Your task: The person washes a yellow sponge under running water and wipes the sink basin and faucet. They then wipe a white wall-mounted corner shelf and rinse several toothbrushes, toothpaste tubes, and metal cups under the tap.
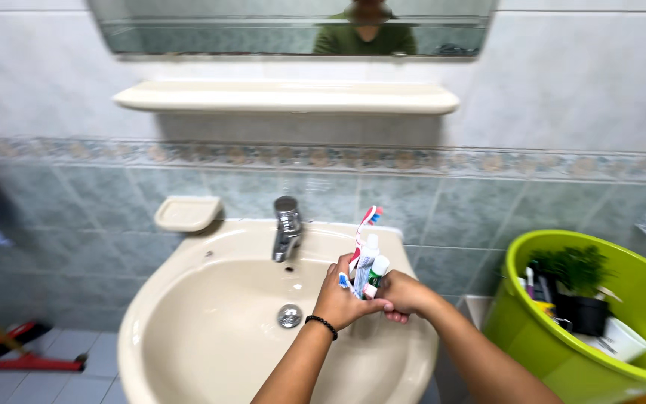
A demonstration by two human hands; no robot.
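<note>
I see both hands over the sink (211,329): left hand (345,299) and right hand (405,293) closed together around toothbrushes and tubes (368,258).

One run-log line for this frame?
both hands | clasp toothbrushes and tubes | over sink | tap off

both forearms are bare, no sleeves showing, entering from the lower centre and lower right of the frame. the left hand (344,298) has a thin black beaded bracelet (321,326) round its wrist. the right hand (404,294) wears nothing.
</note>
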